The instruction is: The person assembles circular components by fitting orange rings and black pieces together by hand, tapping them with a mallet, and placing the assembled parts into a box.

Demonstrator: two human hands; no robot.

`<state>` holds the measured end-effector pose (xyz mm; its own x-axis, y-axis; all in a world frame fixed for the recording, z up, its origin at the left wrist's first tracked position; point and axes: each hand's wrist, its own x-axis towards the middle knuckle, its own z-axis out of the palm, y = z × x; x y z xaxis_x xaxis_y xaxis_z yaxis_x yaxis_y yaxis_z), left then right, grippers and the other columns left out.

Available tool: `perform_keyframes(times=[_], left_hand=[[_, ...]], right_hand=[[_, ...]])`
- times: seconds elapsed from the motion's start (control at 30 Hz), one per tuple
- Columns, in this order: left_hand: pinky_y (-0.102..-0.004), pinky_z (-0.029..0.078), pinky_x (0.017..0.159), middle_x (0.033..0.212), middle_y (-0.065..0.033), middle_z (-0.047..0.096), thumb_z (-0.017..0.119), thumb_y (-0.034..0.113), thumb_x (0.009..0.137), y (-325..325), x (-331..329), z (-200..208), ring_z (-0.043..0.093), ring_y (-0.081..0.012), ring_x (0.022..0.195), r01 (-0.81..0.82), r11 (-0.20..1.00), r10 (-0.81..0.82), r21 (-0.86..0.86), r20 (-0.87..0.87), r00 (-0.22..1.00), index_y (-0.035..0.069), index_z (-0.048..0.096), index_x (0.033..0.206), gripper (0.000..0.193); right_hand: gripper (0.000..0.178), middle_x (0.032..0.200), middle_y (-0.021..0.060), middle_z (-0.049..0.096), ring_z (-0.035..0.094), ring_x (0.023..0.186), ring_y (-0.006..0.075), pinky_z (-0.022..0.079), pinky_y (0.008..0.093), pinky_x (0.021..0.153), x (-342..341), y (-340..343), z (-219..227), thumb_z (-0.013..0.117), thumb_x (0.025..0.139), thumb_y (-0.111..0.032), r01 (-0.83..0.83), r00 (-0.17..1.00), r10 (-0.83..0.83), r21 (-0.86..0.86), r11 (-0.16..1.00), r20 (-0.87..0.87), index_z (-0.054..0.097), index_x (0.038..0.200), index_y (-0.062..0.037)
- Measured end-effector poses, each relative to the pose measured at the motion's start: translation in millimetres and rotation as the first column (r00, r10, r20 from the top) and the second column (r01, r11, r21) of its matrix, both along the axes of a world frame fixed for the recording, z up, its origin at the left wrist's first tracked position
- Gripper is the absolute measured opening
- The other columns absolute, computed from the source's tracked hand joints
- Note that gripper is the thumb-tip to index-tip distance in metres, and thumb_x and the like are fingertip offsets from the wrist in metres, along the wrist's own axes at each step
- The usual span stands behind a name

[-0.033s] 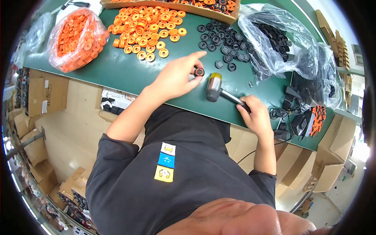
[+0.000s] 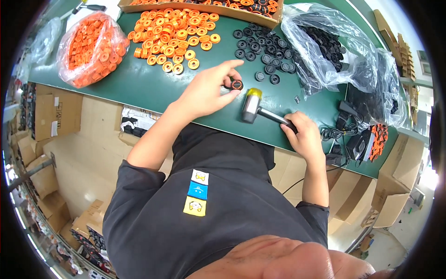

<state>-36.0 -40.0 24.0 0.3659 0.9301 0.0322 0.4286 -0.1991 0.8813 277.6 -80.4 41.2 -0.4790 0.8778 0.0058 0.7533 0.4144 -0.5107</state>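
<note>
My left hand [image 2: 206, 90] pinches a small round black-and-orange wheel [image 2: 237, 85] between thumb and fingers, index finger stretched out above it. A mallet [image 2: 251, 108] with a yellow face, a metal middle and a dark face lies just right of the wheel, apart from it. Its handle runs to my right hand [image 2: 304, 134], which is closed round the grip near the table's front edge. Loose orange wheel parts [image 2: 174, 35] are heaped beyond my left hand. Black round caps [image 2: 266, 49] are scattered beyond the mallet, a few lying close to it.
A clear bag of orange parts [image 2: 93, 49] stands at the left. A cardboard tray [image 2: 204, 10] of black-and-orange pieces lies at the back. Right are a plastic bag of black parts [image 2: 360, 69], a coiled cable [image 2: 335, 134] and a small metal piece [image 2: 297, 99] on the green table [image 2: 148, 86].
The mallet's head has tilted slightly, its dark end swinging a little left and toward me. Both hands stay nearly where they were, with the wheel still in my left fingers.
</note>
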Motion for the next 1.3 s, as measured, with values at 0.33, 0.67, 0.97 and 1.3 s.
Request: perform_keyframes(times=[0.33,0.67,0.97,1.3], left_hand=[[-0.0449,0.050,0.105,0.124,-0.0249,0.064,0.064,0.005,0.095,-13,-9,12,0.065,-0.0302,0.117,0.182,0.979,-0.055,-0.094,0.734,0.677,-0.002,0.041,0.141,0.052],[-0.0389,0.049,0.104,0.124,-0.0210,0.066,0.058,-0.002,0.095,-16,-4,10,0.063,-0.0270,0.121,0.192,0.981,-0.107,-0.005,0.816,0.568,-0.001,0.055,0.125,0.030],[-0.0332,0.051,0.084,0.099,-0.0111,0.068,0.070,-0.003,0.080,-4,9,28,0.066,-0.0224,0.093,-0.167,0.930,0.043,0.326,0.357,0.933,0.003,0.069,0.105,0.026],[-0.0296,0.055,0.070,0.093,-0.0103,0.068,0.075,-0.004,0.075,12,20,47,0.068,-0.0201,0.081,-0.148,0.822,0.059,0.550,0.176,0.983,0.001,0.069,0.097,0.023]], right_hand=[[0.028,0.091,0.0104,0.060,0.060,0.087,0.0310,0.049,0.0406,0.077,-23,27,22,0.079,0.075,-0.011,-0.132,0.976,0.157,0.162,0.978,-0.154,0.067,0.099,-0.0034],[0.019,0.084,0.0086,0.065,0.065,0.078,0.0280,0.051,0.0377,0.070,-79,53,36,0.077,0.077,-0.004,-0.226,0.789,0.380,0.347,0.910,-0.483,0.068,0.094,-0.0039],[0.012,0.082,0.0086,0.067,0.064,0.072,0.0170,0.051,0.0288,0.066,-73,63,-1,0.072,0.081,0.001,-0.108,0.719,0.143,0.094,0.990,-0.680,0.071,0.093,0.0007],[0.009,0.080,0.0078,0.065,0.064,0.070,0.0163,0.051,0.0287,0.065,-75,62,-2,0.072,0.083,0.001,-0.109,0.741,0.119,0.056,0.992,-0.661,0.070,0.092,0.0015]])
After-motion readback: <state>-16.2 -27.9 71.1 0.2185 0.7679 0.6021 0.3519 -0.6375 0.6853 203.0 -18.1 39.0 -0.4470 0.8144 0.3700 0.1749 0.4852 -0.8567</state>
